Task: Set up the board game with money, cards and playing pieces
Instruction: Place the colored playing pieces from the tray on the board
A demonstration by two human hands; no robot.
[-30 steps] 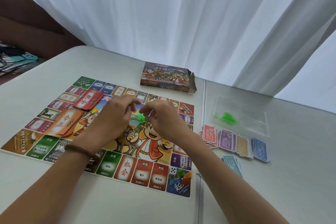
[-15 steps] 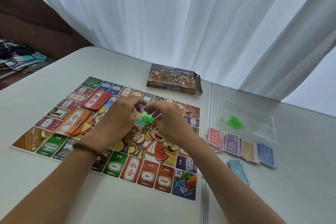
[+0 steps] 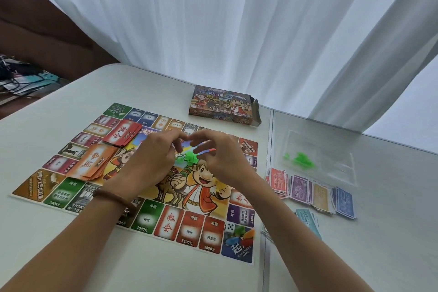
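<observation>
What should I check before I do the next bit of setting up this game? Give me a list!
1. Game board lying flat on the table: ok.
2. Red card deck and orange card deck on the board: ok, though fanned out.
3. Money stacks sorted by colour beside the board: ok.
4. Die and playing pieces on the start corner: ok.
5. Green pieces all out of the clear bag: not ok, some are inside.
6. What the left hand and right hand hold: cannot tell.

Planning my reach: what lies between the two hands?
Head view: a small cluster of green pieces lies on the board between the left hand and right hand. A thin red streak there is too blurred to identify.
</observation>
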